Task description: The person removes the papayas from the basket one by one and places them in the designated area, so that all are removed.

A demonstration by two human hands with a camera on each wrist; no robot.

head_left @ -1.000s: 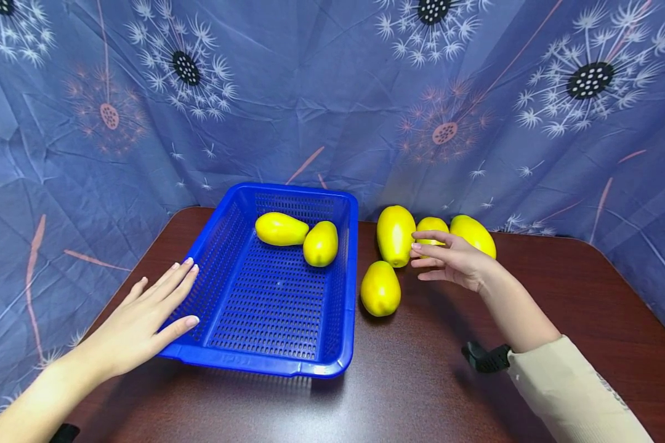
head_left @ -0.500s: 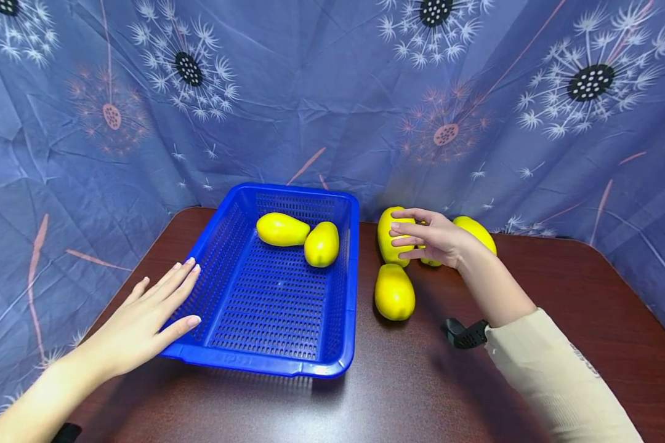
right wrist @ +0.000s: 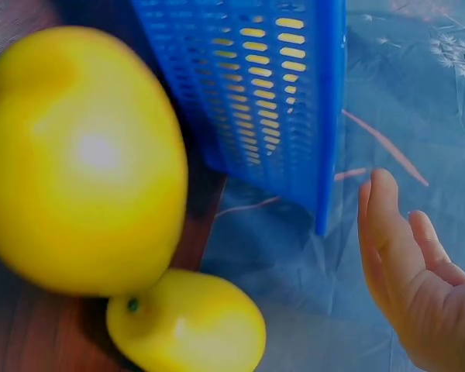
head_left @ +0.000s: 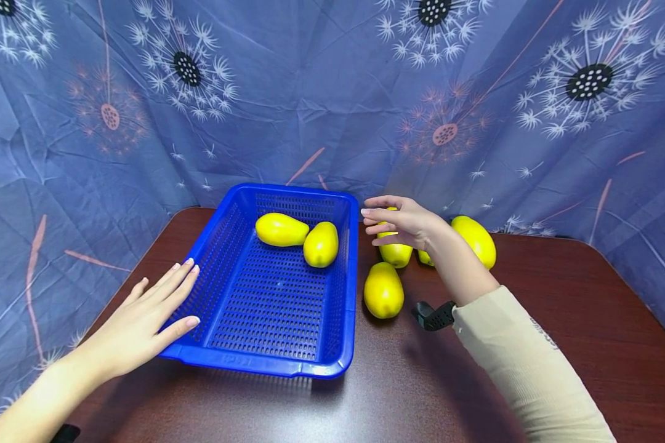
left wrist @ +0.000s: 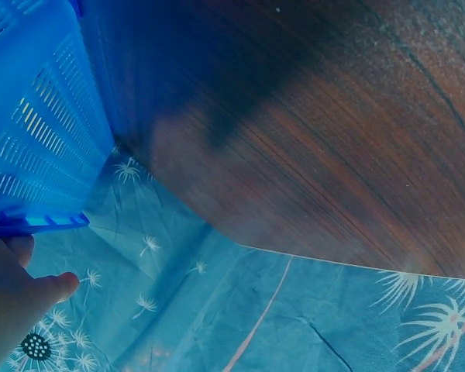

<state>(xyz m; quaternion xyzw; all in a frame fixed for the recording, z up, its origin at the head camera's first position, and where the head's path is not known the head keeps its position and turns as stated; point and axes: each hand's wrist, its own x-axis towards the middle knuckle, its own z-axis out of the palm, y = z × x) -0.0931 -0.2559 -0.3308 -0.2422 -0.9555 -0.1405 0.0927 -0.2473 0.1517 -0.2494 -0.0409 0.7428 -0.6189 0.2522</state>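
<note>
Right hand [head_left: 401, 223] hovers w/ fingers loosely spread, grasping nothing, just above the tall yellow fruit [head_left: 395, 251] beside the blue basket [head_left: 348, 295]. Left hand [head_left: 138, 323] lies flat vs the basket's left wall, fingers straight. Risks: fruit sit close together on the table [head_left: 421, 381], so a sloppy grab could knock the nearer fruit [head_left: 383, 290] rolling; smooth rounded skin may slip; a clipped rim could shove the basket.

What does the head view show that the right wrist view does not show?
Only the head view shows the left hand resting flat on the blue perforated plastic basket's rim and two yellow pear-shaped fruits inside. Only the right wrist view shows the dark stem end of a fruit. Both show the basket, the right hand with relaxed fingers, holding nothing, and fruits on the brown wooden table.
</note>
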